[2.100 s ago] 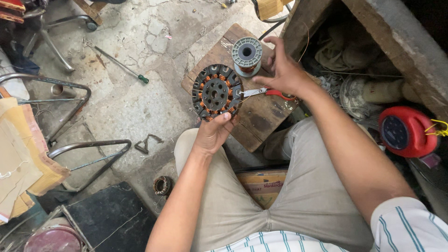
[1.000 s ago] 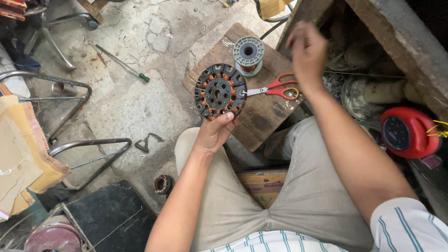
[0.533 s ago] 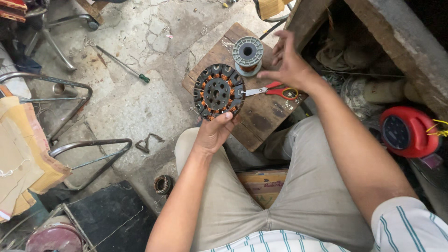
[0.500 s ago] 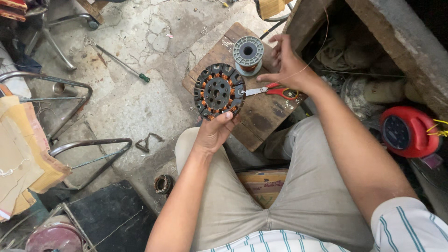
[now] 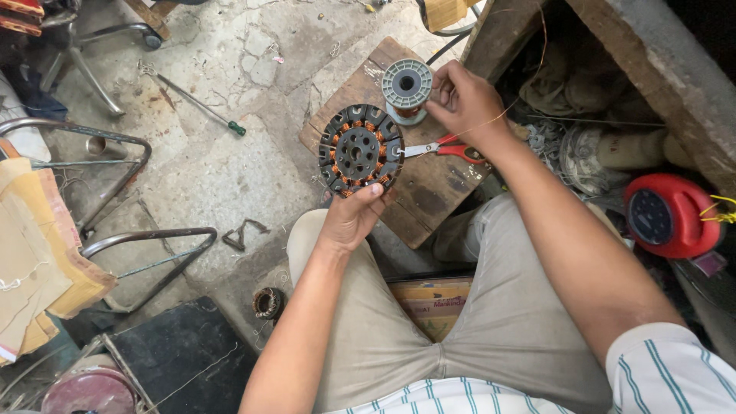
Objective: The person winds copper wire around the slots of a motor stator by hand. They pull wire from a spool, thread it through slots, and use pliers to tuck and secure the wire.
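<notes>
My left hand [image 5: 353, 218] grips the lower edge of a round black motor stator [image 5: 360, 149] with copper windings, holding it tilted over a wooden board [image 5: 433, 195]. My right hand [image 5: 469, 100] hovers beside a grey spool of copper wire [image 5: 406, 88] standing on the board. Its fingers pinch a thin copper wire [image 5: 502, 115] that runs off to the upper right. Red-handled scissors [image 5: 452, 148] lie on the board just under my right wrist, blades pointing at the stator.
A green-handled screwdriver [image 5: 201, 104] lies on the concrete floor at the left. Metal chair frames [image 5: 149, 257] stand lower left, a small coil [image 5: 268, 303] near my knee. A red cable reel [image 5: 671, 215] and tangled wire sit at the right.
My right hand let go of the scissors, rose up away from the board, then came back down beside the spool. The stator and left hand stayed put.
</notes>
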